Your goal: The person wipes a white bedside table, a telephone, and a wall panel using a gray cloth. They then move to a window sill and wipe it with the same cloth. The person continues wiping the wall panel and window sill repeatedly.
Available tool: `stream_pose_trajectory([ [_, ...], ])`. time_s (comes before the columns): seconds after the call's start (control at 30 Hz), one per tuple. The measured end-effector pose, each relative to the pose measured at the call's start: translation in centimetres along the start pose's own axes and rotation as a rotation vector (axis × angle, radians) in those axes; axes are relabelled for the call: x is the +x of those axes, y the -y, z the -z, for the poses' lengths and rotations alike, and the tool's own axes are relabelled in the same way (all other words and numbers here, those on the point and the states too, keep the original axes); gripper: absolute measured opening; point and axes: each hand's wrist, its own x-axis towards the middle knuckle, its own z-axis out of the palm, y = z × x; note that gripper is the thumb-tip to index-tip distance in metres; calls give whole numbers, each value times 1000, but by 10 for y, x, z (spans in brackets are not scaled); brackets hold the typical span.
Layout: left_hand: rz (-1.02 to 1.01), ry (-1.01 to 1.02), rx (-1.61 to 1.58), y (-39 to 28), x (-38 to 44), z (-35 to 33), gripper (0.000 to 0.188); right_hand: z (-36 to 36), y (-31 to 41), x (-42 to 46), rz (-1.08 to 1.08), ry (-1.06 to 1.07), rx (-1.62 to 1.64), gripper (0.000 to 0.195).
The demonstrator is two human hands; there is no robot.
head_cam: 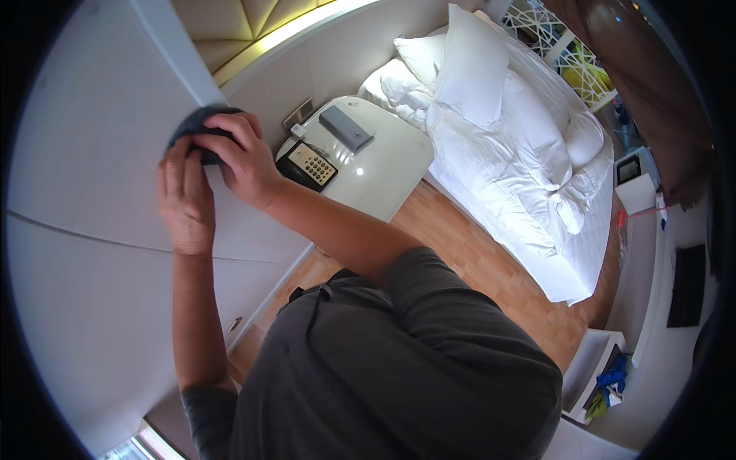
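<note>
Both of my hands are raised against the white wall panel (pixel 98 132) at the upper left. A dark grey cloth (pixel 198 122) is bunched beneath my fingers, close to the panel's vertical edge trim. My left hand (pixel 188 198) lies on the cloth's lower left part with its fingers pointing up. From the right, my right hand (pixel 244 155) reaches over the cloth with bent fingers. The fingertips of the two hands are close together. Part of the cloth is hidden under them.
Right of my hands, a white bedside table (pixel 397 149) holds a telephone (pixel 313 165) and a grey box (pixel 346 127). Beyond it is a bed with rumpled white bedding (pixel 489 167). A wall socket (pixel 299 113) is behind the table. Wood flooring (pixel 460 241) runs beside the bed.
</note>
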Motion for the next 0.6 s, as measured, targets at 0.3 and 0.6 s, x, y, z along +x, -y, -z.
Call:
stream_pose_trajectory([
  [0.3, 105, -240, 32, 13, 7, 60, 27, -15, 57, 49, 55, 132, 128, 48],
  [0.6, 220, -12, -6, 23, -105, 72, 32, -33, 64, -45, 150, 353, 99, 44],
])
